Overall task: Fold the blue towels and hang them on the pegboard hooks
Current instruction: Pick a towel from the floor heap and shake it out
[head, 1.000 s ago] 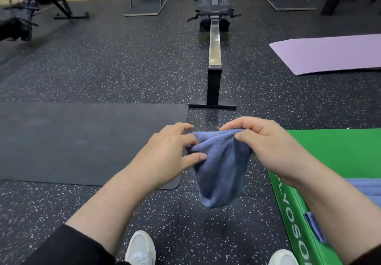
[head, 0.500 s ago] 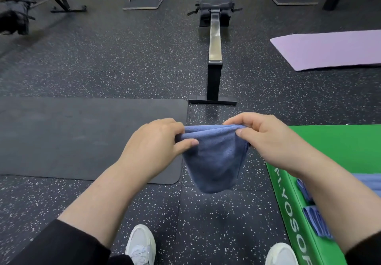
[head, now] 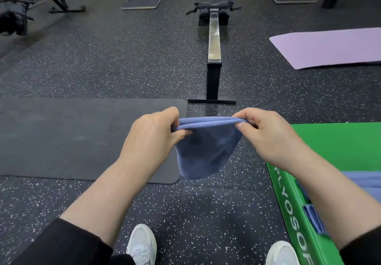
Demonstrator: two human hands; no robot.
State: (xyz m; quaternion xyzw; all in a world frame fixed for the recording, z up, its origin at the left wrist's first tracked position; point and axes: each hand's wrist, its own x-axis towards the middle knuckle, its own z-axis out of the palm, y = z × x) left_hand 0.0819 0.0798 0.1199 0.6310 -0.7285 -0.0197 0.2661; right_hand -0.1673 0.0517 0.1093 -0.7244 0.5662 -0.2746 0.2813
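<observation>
A folded blue towel (head: 206, 151) hangs in the air in front of me, its top edge stretched flat between both hands. My left hand (head: 152, 139) pinches the towel's left top corner. My right hand (head: 266, 135) pinches the right top corner. Another blue towel (head: 367, 184) lies on the green plyo box (head: 334, 141) at my right, partly hidden by my right forearm. No pegboard or hooks are in view.
A black mat (head: 72, 137) lies on the speckled rubber floor to the left. A rowing machine (head: 214, 44) stands straight ahead. A purple mat (head: 329, 48) lies at the far right. My white shoes (head: 142, 244) show at the bottom edge.
My hands have moved apart, pulling the towel's top edge from bunched to taut and straight. The towel hangs flatter than before.
</observation>
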